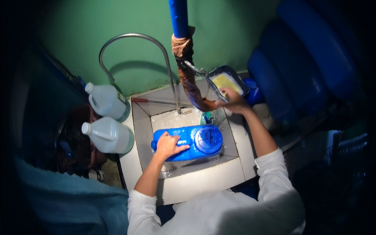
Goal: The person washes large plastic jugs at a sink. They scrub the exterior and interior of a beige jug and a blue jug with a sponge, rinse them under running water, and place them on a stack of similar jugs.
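Note:
A blue plastic jug (pixel 176 152) with a round lid bearing handwriting lies on its side across the tiled sink (pixel 141 117). My left hand (pixel 168 145) grips it around the handle, near the capped spout. At the sink's far right corner, a dark tray (pixel 211 77) holds a yellow sponge (pixel 225 83) on something white. My right hand (pixel 235 101) is blurred at the near edge of this tray, its fingers at the sponge's lower edge. Whether they have closed on the sponge cannot be told.
A curved metal faucet (pixel 132 35) arches over the sink's back. Beside it comes down a blue pipe (pixel 179 17) with a wrapped lower end (pixel 188 82). Two translucent jugs (pixel 108 101) stand on the left ledge. Large blue containers (pixel 282 76) crowd the right. A red-handled rod (pixel 141 100) lies along the back.

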A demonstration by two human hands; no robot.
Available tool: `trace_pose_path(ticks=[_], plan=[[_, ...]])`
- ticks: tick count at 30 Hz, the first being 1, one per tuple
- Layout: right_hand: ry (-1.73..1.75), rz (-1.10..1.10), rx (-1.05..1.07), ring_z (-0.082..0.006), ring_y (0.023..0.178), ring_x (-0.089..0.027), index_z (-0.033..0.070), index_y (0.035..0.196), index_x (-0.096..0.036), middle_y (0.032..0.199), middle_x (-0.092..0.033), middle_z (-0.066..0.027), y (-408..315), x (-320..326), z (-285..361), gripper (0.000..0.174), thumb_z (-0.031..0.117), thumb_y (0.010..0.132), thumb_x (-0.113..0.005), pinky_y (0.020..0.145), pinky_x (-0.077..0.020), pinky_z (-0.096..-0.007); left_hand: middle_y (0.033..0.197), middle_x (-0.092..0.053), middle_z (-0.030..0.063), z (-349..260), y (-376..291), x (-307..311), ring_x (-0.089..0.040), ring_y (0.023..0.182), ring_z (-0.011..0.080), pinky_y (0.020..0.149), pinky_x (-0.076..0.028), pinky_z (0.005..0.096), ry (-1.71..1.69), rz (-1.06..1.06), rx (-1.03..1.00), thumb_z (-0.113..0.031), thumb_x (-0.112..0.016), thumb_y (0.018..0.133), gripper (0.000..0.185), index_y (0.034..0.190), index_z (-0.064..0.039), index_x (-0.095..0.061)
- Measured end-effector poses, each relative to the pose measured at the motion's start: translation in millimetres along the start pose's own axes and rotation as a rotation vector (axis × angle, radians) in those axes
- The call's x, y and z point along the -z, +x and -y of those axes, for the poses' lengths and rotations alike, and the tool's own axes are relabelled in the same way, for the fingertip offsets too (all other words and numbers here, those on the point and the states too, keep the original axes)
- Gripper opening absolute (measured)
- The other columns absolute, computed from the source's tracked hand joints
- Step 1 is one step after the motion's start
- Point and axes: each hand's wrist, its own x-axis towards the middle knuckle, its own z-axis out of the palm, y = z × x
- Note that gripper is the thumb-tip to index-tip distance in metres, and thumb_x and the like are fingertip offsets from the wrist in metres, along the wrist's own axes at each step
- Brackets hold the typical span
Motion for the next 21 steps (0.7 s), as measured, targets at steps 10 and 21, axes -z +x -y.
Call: trace_pose_path(ticks=[10, 21], plan=[[-0.713, 0.163, 0.007, -0.0436, 0.139, -0.043, 0.02, 0.159, -0.024, 0.156, -0.04, -0.0181, 75.3, -31.8, -104.8, 0.097, 0.015, 0.076, -0.075, 0.116, -0.0361, -0.045, 0.071, -0.07, 0.0155, -4.1, 3.9, 1.1, -0.065, 0.071, 0.0309, 0.084, -0.045, 0.0376, -0.044, -0.114, 0.056, -0.063, -0.076, 0.073, 0.06, 0.077, -0.004, -0.072], [0.35, 0.148, -0.073, -0.0295, 0.088, -0.07, 0.005, 0.111, -0.072, 0.098, -0.073, -0.0158, 31.8, 2.0, -7.7, 0.052, 0.042, 0.077, -0.082, 0.082, -0.0538, -0.0404, 0.069, -0.068, 0.0191, 1.0, 20.6, 6.3, -0.064, 0.072, 0.036, 0.083, -0.048, 0.0405, -0.017, 0.06, 0.112, -0.079, -0.065, 0.073, 0.077, 0.084, -0.004, -0.077]])
